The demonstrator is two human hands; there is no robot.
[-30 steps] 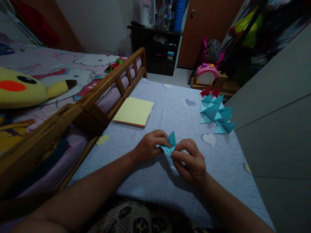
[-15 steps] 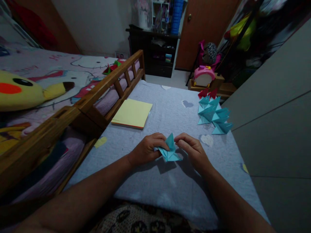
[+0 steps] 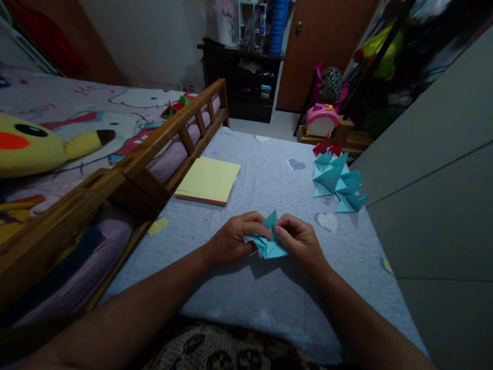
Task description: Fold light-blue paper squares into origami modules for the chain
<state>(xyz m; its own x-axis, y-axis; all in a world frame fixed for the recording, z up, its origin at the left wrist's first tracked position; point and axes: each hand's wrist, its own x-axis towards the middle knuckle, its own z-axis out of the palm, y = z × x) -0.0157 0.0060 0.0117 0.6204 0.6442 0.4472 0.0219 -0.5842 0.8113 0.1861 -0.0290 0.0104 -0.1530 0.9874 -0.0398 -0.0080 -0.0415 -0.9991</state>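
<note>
A light-blue folded paper piece (image 3: pixel 272 248) with pointed flaps is held just above the cloth-covered surface (image 3: pixel 265 185). My left hand (image 3: pixel 235 237) pinches its left side between thumb and fingers. On its right side, my right hand (image 3: pixel 302 237) has thumb and forefinger closed on the paper by the upright point. Several light-blue folded pieces (image 3: pixel 334 177) stand in a cluster at the far right, with red folded ones (image 3: pixel 336 148) just behind them. A stack of square paper (image 3: pixel 210 180), yellow on top, lies at the back left.
A wooden bed rail (image 3: pixel 165 131) runs along the left side. Beyond it, a yellow plush toy (image 3: pixel 34 146) and red-green folded paper (image 3: pixel 176 107) lie on the bed. A pale cabinet (image 3: pixel 442 180) borders the right. A dark shelf (image 3: pixel 239 77) stands at the back.
My right hand has moved left and closed onto the right side of the blue paper. My left hand keeps its hold. The view has shifted slightly.
</note>
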